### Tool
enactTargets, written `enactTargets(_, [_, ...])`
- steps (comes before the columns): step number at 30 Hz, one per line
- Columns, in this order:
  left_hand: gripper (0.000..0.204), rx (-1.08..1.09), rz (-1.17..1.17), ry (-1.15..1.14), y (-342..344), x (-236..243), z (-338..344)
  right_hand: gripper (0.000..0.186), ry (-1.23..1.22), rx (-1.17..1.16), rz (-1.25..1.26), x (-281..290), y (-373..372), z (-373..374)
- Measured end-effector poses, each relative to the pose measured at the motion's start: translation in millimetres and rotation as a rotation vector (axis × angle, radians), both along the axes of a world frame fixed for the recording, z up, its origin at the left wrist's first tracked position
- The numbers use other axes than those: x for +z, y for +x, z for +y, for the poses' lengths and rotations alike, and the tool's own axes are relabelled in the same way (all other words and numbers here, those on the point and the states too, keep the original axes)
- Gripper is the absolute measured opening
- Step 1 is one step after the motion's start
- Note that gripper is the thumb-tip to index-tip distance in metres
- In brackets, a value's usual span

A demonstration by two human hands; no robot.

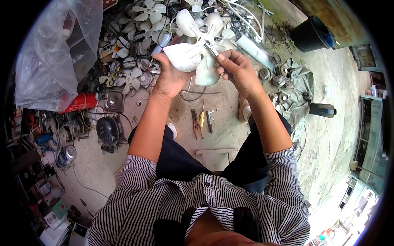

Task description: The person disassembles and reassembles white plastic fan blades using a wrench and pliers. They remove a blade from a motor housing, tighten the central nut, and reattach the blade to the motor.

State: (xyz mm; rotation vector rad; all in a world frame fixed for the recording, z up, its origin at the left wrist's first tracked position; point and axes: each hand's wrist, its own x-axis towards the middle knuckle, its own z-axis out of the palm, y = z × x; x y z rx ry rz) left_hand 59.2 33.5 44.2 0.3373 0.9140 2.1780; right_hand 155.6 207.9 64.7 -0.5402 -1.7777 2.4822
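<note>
Gripping a white fan blade [193, 51] in the upper middle of the frame, the left hand [170, 76] is closed around one vane from below. The right hand [238, 69] is closed on a small wrench [211, 48], whose long axis slants up and left from the fingers to the fan's hub. The hub lies between both hands, nearer the right. Pliers [196, 122] and a yellow-handled screwdriver [202, 119] lie on the concrete floor [328, 135] below, between the knees.
</note>
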Motion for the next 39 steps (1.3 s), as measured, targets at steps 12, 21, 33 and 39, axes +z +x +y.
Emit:
enactTargets(12, [0.097,-0.086,-0.01,0.046,4.8,-4.8,6.6,0.022,0.295,-0.046,-0.062,12.3,-0.1,5.7])
enactTargets(21, [0.094,-0.033,-0.048,0.072,7.6,-4.5,16.0,0.035,1.133,-0.161,0.165,5.4,3.2,0.4])
enactTargets(33, [0.102,-0.053,-0.02,0.102,5.2,-5.1,12.3,0.035,1.054,-0.123,0.22,7.5,2.7,-1.2])
enactTargets(39, [0.103,-0.059,0.061,0.135,3.5,-16.2,9.9,0.033,1.013,-0.105,0.229,6.2,1.5,-2.8])
